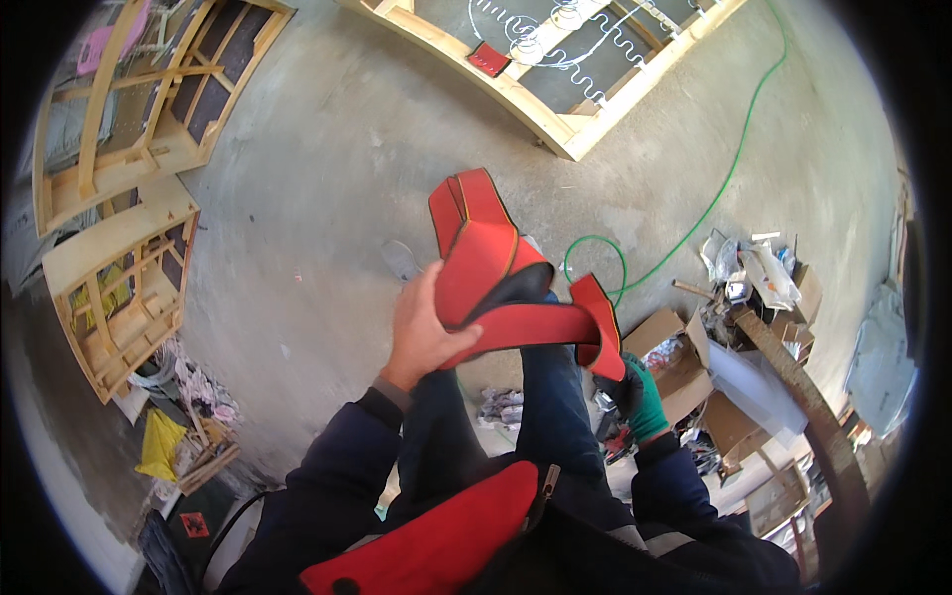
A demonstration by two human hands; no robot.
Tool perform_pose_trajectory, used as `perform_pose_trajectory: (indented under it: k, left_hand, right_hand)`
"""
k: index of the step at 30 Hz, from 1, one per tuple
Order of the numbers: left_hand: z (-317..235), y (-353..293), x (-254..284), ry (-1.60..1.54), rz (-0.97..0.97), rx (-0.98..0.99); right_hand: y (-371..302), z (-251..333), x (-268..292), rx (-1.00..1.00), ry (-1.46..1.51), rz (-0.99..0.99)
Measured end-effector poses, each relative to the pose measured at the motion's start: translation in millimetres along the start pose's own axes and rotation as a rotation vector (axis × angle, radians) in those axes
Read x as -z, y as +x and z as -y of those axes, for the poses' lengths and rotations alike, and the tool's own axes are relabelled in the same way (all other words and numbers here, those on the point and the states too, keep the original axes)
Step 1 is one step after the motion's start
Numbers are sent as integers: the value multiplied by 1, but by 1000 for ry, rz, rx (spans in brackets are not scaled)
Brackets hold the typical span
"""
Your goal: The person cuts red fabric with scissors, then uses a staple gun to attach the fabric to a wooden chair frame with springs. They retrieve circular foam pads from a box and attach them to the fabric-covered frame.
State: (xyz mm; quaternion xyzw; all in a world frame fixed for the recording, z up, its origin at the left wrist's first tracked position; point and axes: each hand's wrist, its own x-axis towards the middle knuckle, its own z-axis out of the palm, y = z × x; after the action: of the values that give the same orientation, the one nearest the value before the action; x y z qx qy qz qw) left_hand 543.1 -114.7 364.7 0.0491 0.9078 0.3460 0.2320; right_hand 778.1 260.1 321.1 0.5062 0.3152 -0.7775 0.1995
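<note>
Red webbing (474, 266) sits gripped in the bare left hand (421, 332).
It looks light and pliable, best clasped around its folds; the gloved right hand (638, 399) is at its trailing end, grip unclear from here.

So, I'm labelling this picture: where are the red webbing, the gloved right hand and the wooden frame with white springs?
Red webbing (470, 276), head view: bundle's red face.
Gloved right hand (639, 399), head view: the glove's middle.
Wooden frame (540, 115), head view: near-left rail.

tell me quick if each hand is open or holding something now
Left hand: closed on the bundled red strap.
Right hand: gloved, by the red strap; whether it grips cannot be told.
</note>
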Motion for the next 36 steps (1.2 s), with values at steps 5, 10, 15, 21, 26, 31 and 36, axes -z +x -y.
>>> perform_pose_trajectory:
  k: [5, 10, 15, 21, 26, 31, 36]
  left_hand:
    - [-16, 12, 15, -91, 309, -101]
    - [-11, 17, 63, -46, 517, -380]
    - [20, 23, 115, -113, 557, -282]
    - [106, 49, 127, -268, 432, 11]
    - [186, 104, 69, -398, 367, 101]
    - [244, 197, -9, -469, 374, 154]
    - [320, 314, -95, -368, 349, 54]
  right_hand:
    - [31, 21, -39, 371, -695, -411]
    - [110, 60, -163, 537, -812, 205]
    - [204, -18, -218, 161, -1154, 641]
    - [187, -102, -132, -194, -652, 490]
    - [168, -82, -141, -47, -322, 154]
    - [241, -67, -184, -134, -268, 328]
    - [378, -77, -196, -147, -47, 384]
